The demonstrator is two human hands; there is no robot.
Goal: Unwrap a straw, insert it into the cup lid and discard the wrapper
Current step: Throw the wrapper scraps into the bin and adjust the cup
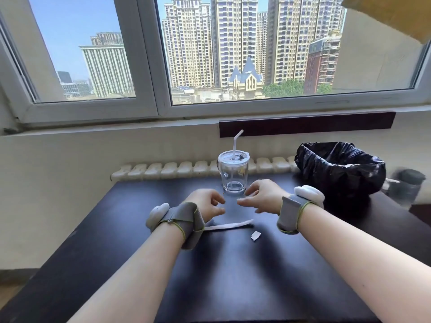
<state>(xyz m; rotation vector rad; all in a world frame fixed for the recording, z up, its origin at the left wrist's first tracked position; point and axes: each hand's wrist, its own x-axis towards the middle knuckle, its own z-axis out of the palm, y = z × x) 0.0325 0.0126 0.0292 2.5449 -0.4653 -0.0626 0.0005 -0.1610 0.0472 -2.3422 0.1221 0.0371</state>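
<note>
A clear cup (234,176) with a see-through lid (233,158) stands upright on the dark table (233,264). A white bent straw (235,145) sticks up through the lid. The long white paper wrapper (229,226) lies flat on the table just in front of my hands, and a small torn scrap (255,235) lies to its right. My left hand (207,204) and my right hand (262,194) hover just in front of the cup, fingers loosely curled and apart, holding nothing. Both wrists wear grey bands with white trackers.
A bin lined with a black bag (341,169) stands on the table to the right of the cup. A radiator (163,170) runs behind the table under the window. A dark blurred object (407,185) sits at the far right.
</note>
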